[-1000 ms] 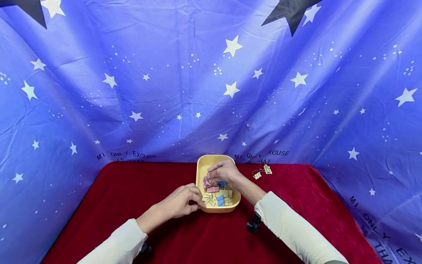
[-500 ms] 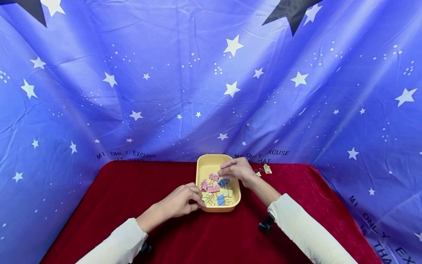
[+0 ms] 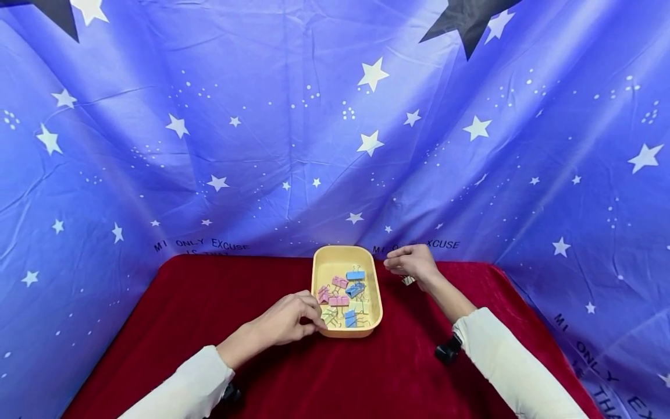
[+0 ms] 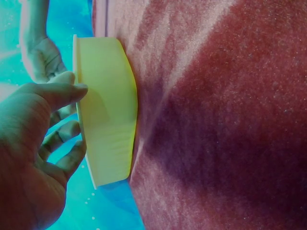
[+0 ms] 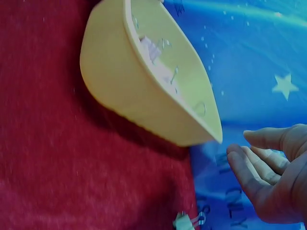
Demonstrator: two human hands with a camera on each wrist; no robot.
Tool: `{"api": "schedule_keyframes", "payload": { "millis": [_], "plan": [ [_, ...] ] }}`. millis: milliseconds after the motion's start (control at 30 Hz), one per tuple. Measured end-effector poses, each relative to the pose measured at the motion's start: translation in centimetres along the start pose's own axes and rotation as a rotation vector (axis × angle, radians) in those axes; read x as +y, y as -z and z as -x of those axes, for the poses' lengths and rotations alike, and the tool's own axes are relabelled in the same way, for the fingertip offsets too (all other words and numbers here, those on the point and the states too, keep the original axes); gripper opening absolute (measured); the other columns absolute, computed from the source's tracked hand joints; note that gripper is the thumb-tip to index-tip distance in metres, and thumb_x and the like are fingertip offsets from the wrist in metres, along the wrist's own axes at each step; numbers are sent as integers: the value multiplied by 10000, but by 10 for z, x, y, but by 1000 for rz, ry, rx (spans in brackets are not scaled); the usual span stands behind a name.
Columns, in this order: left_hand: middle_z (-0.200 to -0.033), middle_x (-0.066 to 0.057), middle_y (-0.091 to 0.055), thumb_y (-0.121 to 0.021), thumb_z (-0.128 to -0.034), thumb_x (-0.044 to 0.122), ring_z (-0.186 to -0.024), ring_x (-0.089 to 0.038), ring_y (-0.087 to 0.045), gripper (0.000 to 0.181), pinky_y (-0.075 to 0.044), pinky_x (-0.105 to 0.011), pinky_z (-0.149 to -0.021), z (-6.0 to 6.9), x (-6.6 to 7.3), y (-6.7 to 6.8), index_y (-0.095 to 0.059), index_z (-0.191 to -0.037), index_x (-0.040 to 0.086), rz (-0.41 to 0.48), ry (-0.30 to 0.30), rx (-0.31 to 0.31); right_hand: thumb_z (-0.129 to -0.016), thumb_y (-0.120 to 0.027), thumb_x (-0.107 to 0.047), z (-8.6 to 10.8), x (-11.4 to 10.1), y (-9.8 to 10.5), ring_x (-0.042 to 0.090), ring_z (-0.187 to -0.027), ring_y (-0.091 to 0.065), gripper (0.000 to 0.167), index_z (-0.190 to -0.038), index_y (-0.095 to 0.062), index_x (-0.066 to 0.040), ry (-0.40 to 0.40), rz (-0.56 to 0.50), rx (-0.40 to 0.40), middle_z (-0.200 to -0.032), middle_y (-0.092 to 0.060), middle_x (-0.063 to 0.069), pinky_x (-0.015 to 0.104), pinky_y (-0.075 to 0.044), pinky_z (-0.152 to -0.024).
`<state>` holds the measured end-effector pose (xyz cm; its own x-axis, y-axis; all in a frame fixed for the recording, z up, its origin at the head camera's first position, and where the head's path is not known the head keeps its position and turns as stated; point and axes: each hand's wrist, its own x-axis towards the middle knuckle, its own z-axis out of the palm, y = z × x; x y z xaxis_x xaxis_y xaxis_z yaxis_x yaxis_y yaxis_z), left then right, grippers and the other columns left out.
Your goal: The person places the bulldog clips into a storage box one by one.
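A yellow plastic box (image 3: 348, 333) stands on the red cloth, with several pink (image 3: 339, 301), blue (image 3: 356, 276) and pale yellow binder clips inside. My left hand (image 3: 290, 317) pinches its near left rim; the left wrist view has the thumb (image 4: 72, 93) at the rim and the fingers behind it. To the right of the box, my right hand (image 3: 416, 263) hovers with nothing held. Its fingers are slightly bent, thumb apart from them, in the right wrist view. Below that hand a pale yellow binder clip (image 5: 184, 222) lies on the cloth, partly covered in the head view.
Red velvet cloth (image 3: 235, 291) covers the table. Behind and at both sides hangs a blue curtain (image 3: 293, 145) with white stars, meeting the table's back edge just past the box.
My right hand has left the inside of the box and moved right, over the loose yellow clips. A blue binder clip now lies at the box's upper right. The left hand stays put.
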<state>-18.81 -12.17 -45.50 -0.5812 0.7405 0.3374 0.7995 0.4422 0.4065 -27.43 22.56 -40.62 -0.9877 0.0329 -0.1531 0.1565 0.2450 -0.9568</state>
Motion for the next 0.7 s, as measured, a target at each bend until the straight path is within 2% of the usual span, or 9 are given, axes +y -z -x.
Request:
{"api": "schedule_keyframes", "payload": {
  "millis": [167,333,433,533,600,700],
  "plan": [
    [-948,82,-762,-867,-891,-13,-1039,-96,-673,233,-606,-285,-986,-1,-1,-1,-927,-1014,176,-7,-18,3,-940,-812,91,-5,10,17,71,-739,-802,417,-1318,-695,221,-14,-7,46,-841,-845,37,351,-698,-883],
    [-953,86,-765,-865,-901,-8,-1041,-92,-672,223,-602,-278,-986,-2,-2,-1,-926,-1015,174,-4,-15,-6,-918,-808,121,-12,23,26,53,-706,-784,341,-1240,-737,207,-9,3,101,-787,-825,16,345,-699,-862],
    [-958,85,-768,-861,-906,-10,-1049,-91,-673,228,-602,-277,-993,-2,-1,-1,-926,-1021,176,1,-2,-13,-899,-836,85,-17,31,29,85,-708,-798,306,-1189,-781,167,16,111,143,-784,-835,39,312,-699,-794],
    [-958,90,-767,-862,-910,-5,-1048,-88,-670,228,-600,-274,-989,-1,-2,-2,-927,-1022,183,-2,-3,-12,-878,-885,-12,-19,38,31,178,-803,-825,325,-1180,-822,93,44,305,192,-870,-861,99,323,-680,-805],
    [-954,90,-766,-866,-911,2,-1040,-86,-668,222,-599,-271,-983,-1,-2,-2,-927,-1019,186,-4,-4,-9,-874,-895,-65,-20,40,31,294,-973,-829,344,-1191,-835,55,64,418,211,-1002,-873,149,418,-655,-925],
    [-949,90,-765,-865,-910,0,-1036,-85,-665,222,-597,-268,-978,-1,-1,-1,-927,-1017,185,-6,-6,-5,-877,-898,-116,-20,42,31,428,-1191,-753,358,-1203,-840,20,78,514,233,-1149,-854,196,555,-563,-1090]
  ]
}}
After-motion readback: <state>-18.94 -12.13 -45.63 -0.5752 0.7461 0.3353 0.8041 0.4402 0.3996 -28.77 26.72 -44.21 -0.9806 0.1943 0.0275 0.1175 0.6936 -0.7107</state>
